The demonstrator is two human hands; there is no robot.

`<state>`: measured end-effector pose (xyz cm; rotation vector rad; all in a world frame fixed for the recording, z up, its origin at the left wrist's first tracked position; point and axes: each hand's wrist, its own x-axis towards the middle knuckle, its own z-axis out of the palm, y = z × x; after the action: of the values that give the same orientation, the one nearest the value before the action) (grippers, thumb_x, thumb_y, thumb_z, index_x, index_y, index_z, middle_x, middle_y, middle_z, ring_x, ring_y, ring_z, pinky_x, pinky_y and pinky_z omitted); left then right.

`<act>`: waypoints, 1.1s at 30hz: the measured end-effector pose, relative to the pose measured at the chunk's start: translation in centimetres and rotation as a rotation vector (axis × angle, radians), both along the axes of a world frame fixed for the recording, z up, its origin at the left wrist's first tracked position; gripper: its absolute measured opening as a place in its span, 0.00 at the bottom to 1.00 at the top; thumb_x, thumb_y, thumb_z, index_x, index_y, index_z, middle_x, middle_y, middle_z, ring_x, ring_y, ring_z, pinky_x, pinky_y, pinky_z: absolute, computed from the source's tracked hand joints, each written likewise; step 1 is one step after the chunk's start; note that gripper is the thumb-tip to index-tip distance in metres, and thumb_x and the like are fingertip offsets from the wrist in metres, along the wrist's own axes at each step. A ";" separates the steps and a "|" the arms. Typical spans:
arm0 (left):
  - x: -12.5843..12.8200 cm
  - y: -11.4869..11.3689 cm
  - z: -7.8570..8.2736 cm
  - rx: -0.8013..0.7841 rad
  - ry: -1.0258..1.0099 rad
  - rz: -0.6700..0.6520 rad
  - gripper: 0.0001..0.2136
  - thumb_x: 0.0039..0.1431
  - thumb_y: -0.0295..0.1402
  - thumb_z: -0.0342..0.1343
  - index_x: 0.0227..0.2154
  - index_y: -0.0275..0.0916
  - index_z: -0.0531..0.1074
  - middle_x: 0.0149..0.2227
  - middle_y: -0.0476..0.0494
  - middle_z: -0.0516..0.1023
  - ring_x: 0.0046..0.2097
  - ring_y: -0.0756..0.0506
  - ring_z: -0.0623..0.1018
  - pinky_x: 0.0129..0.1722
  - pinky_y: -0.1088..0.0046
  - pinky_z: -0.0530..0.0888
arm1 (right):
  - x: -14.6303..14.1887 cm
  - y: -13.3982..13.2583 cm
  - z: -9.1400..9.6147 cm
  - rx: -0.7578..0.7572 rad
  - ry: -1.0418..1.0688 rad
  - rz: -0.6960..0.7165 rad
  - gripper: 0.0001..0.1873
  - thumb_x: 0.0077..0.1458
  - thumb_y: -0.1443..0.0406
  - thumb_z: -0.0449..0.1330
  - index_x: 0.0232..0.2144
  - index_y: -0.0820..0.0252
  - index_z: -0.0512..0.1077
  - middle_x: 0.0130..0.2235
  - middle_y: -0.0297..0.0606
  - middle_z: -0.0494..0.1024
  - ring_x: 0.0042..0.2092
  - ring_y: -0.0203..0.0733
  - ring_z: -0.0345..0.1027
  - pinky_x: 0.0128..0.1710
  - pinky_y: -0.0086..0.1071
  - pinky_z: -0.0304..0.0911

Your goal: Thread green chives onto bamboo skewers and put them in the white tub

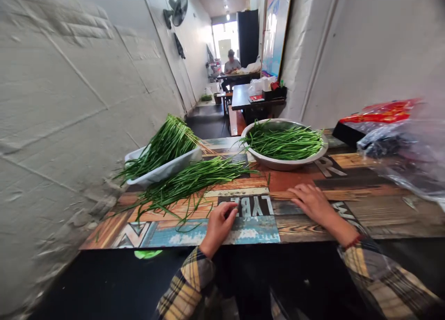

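Note:
My left hand [220, 225] rests at the table's near side, its fingers curled in toward the thumb and no stem showing in it. Loose garlic chives [194, 178] lie in a pile just beyond it, a few stray stems reaching toward its fingers. Flat on the tabletop [295, 227], my right hand [313, 204] has its fingers stretched out and holds nothing. Past that hand stands a metal bowl [285, 163] filled with green chives. Behind the pile, a white plastic basket [167, 167] holds a thick bundle of chives, stem ends pointing right.
Clear plastic bags with red print [385, 111] lie at the right beside a black box [347, 132]. A wall closes in on the left, with a fan [179, 9] mounted on it. Farther back are another table [241, 96] and a seated person [231, 62].

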<state>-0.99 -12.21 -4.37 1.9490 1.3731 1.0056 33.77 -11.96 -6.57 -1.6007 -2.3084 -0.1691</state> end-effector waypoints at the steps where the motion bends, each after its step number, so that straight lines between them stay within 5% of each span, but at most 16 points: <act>1: 0.0 0.2 0.0 -0.005 -0.011 0.003 0.11 0.59 0.36 0.53 0.38 0.38 0.77 0.36 0.42 0.80 0.38 0.44 0.77 0.39 0.70 0.71 | -0.7 -0.2 0.3 0.001 0.015 -0.010 0.18 0.64 0.59 0.50 0.53 0.54 0.70 0.48 0.44 0.74 0.47 0.49 0.66 0.45 0.41 0.57; 10: 4.7 1.9 2.9 0.204 0.210 -0.114 0.08 0.59 0.31 0.54 0.39 0.39 0.76 0.37 0.42 0.75 0.40 0.45 0.73 0.42 0.69 0.69 | -3.4 -0.7 1.3 0.006 0.020 -0.003 0.19 0.63 0.61 0.52 0.54 0.55 0.68 0.51 0.45 0.73 0.48 0.51 0.64 0.46 0.42 0.56; 15: 7.5 3.1 3.0 0.241 0.377 -0.155 0.05 0.57 0.29 0.56 0.33 0.39 0.78 0.36 0.41 0.75 0.42 0.43 0.72 0.43 0.67 0.68 | -3.1 -0.8 0.6 0.056 -0.003 0.032 0.19 0.63 0.60 0.51 0.55 0.53 0.68 0.49 0.44 0.74 0.47 0.49 0.67 0.44 0.40 0.59; 24: 7.6 3.5 1.6 0.273 0.505 -0.142 0.09 0.61 0.30 0.52 0.30 0.37 0.76 0.35 0.40 0.74 0.42 0.42 0.71 0.43 0.66 0.68 | -2.3 -0.4 -0.8 0.072 -0.031 0.069 0.22 0.62 0.54 0.50 0.55 0.53 0.68 0.48 0.43 0.75 0.45 0.50 0.70 0.42 0.40 0.63; 33: 6.2 3.3 0.8 0.168 0.264 -0.153 0.06 0.55 0.27 0.54 0.24 0.38 0.74 0.32 0.42 0.74 0.39 0.45 0.71 0.41 0.69 0.68 | -1.4 -0.1 -2.1 0.108 -0.039 0.080 0.24 0.62 0.52 0.47 0.54 0.52 0.70 0.48 0.45 0.76 0.45 0.53 0.71 0.40 0.42 0.64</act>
<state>5.21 -8.90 -3.59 2.3420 1.2849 0.8373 32.32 -12.07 -8.71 -1.4622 -2.3458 -0.3036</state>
